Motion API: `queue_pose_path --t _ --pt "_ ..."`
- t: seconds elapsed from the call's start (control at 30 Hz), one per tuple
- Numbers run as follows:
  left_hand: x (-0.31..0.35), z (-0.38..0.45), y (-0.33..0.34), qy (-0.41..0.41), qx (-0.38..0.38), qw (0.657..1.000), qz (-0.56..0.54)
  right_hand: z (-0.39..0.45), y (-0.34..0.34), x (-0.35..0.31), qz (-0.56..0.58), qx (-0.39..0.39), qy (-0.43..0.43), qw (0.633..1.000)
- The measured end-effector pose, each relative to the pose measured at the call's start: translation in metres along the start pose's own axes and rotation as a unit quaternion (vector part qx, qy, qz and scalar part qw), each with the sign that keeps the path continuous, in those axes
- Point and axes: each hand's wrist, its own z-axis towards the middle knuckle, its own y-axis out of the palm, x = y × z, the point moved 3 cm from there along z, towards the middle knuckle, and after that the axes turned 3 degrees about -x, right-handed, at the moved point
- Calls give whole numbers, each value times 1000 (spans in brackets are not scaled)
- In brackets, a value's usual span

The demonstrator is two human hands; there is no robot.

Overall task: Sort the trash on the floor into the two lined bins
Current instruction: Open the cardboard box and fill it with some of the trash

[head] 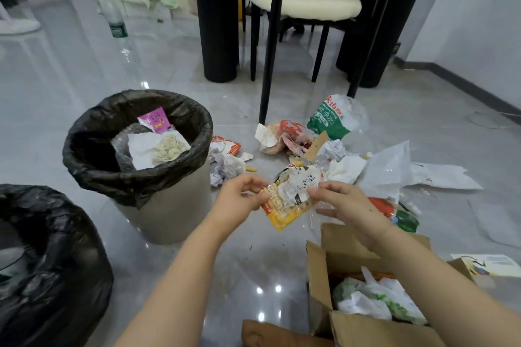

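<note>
A black-lined bin (42,248) sits at far left, its contents not visible, while the second bin (135,175) just right of it already holds crumpled paper, a purple packet and what look like dumplings. Over the floor (84,65) between that bin and the scattered trash (310,149), a person holds a yellow wrapper (284,205) in the air with both hands, white paper bunched in its top. The left hand (239,197) pinches the wrapper's left edge between thumb and curled fingers, forearm reaching in from the lower middle of the frame. The right hand (346,203) pinches the right side, lower fingers spread beneath, its forearm crossing above an open carton (366,290) of more waste.

The step appears to be separating paper from plastic before binning. It would go best with one hand keeping the wrapper firmly pinched while the other draws the paper out whole, so no scraps drop, then each piece carried fully over the proper bin's rim before release. Much trash remains beyond, including a green-labelled bottle (332,118) near the chair (304,3) legs.
</note>
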Motion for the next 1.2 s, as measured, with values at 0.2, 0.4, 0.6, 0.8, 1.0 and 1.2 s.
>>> queue_pose_path --t 0.2,0.4,0.6,0.8,1.0,1.2 --pt "39 -40 -32 75 116 990 -31 -11 46 -46 140 25 -75 987" --pt "50 -73 -119 124 406 897 122 9 110 -115 120 2 -148 982" --pt "19 -76 -157 56 538 839 62 54 200 -154 53 -26 -134 989" --pt "8 -71 -166 42 552 833 -21 77 271 -144 -205 -150 -57 966" --pt "10 -70 -166 61 541 839 -1 61 251 -157 -298 -101 -108 943" --pt "47 -72 -138 58 471 869 139 15 156 -142 -205 -60 -125 969"
